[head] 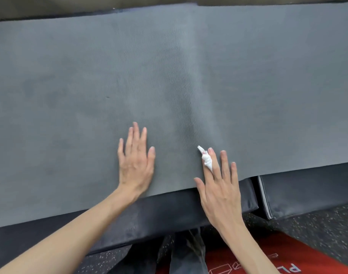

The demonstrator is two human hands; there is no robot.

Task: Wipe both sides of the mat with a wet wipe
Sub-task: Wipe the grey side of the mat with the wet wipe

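A wide grey mat (169,76) with a fine wavy texture lies spread flat and fills most of the view. My left hand (136,163) rests palm down on it near its front edge, fingers straight. My right hand (220,192) lies across the mat's front edge to the right, fingers stretched out. A small crumpled white wet wipe (206,160) is pinched between its index and middle fingers and touches the mat.
The mat lies on black padded blocks (159,218), with a gap between two of them at the right (257,186). Below are a dark speckled floor (317,224), a red floor mat (287,254) with white print, and my dark trouser legs (189,254).
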